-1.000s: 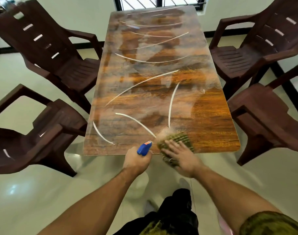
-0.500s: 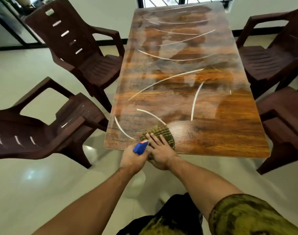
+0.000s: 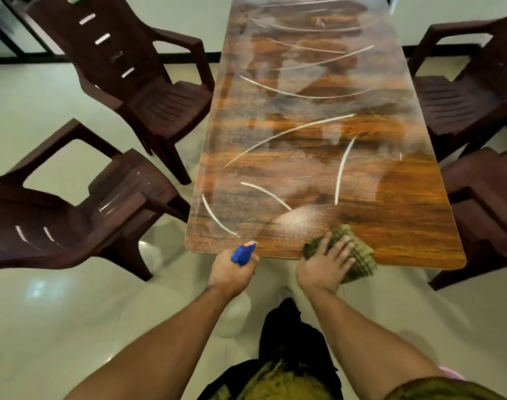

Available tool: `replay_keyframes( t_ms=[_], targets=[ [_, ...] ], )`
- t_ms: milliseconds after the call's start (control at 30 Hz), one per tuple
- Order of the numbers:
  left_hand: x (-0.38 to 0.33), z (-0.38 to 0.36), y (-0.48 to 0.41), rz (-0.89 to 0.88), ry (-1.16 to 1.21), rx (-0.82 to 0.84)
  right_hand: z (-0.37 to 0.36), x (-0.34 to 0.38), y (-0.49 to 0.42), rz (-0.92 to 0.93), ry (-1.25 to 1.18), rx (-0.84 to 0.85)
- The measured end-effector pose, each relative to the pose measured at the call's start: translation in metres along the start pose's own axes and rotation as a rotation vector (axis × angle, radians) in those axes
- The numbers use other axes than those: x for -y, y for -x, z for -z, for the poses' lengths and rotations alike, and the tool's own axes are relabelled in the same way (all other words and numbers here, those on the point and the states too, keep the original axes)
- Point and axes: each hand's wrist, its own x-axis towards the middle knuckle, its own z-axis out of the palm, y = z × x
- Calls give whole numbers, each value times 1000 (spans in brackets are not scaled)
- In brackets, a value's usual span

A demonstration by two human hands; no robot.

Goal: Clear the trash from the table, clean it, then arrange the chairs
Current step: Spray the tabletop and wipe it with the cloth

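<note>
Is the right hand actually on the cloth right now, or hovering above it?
Touching. The head view shows the right hand lying flat on the green cloth, fingers spread, with no gap, at the near edge of the table.

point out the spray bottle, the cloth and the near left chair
spray bottle (image 3: 243, 252), head view, on its blue trigger head
cloth (image 3: 360, 256), head view, on the green folds showing right of the fingers
near left chair (image 3: 122, 194), head view, on its seat
</note>
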Motion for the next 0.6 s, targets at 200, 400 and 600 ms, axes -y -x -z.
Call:
replay_keyframes(
  t_ms=[200,400,600],
  targets=[
    [-3,26,-22,5,-97,-47,-9,82,28,1073,172,197],
    [14,54,-51,50,-127,1,23,49,-66,539,51,26],
    [14,78,-78,8,-181,105,21,87,-92,-106,-116,-59]
  ],
)
